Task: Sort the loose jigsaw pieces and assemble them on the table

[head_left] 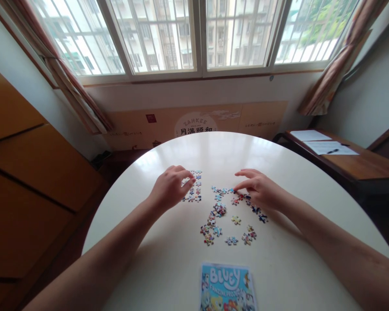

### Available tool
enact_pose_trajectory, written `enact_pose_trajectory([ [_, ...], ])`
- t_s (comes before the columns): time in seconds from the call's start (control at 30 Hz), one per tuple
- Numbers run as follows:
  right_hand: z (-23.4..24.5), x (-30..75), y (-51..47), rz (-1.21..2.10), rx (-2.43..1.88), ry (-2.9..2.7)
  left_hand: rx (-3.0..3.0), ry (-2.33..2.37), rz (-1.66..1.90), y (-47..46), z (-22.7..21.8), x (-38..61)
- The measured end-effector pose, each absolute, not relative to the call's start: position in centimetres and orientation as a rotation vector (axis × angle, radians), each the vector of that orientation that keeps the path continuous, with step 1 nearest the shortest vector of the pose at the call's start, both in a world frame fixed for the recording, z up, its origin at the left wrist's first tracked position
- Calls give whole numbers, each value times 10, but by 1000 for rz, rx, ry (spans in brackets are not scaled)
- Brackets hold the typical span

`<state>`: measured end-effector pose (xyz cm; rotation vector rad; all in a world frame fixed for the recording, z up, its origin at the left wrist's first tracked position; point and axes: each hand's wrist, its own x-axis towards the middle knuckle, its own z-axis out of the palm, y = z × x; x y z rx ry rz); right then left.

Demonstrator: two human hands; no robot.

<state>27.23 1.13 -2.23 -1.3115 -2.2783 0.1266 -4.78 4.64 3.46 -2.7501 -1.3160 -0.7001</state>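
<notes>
On a round white table (213, 151) lie several loose jigsaw pieces (226, 218), scattered in the middle. A joined strip of pieces (196, 190) sits to their left. My left hand (171, 186) rests on that strip, its fingers curled and the fingertips pressing on the pieces. My right hand (258, 188) reaches over the right part of the scatter, the forefinger stretched out and touching a piece near the top of the pile. Close to the front edge lies the blue puzzle box (228, 287) with cartoon figures on it.
A wooden side table (346, 162) with papers and a pen stands at the right. Behind the round table, printed cardboard (194, 123) leans on the wall under a wide window. Wooden cabinet doors (26, 190) fill the left side.
</notes>
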Motion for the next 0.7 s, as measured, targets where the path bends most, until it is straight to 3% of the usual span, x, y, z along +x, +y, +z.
enact_pose_trajectory([
  [0.23,-22,274,12,9,-1396,-2249,-2863,-1047,-530,34,17,-30],
  [0.7,-12,262,5,168,-1464,-2368,-2947,-1032,-264,23,15,-18],
])
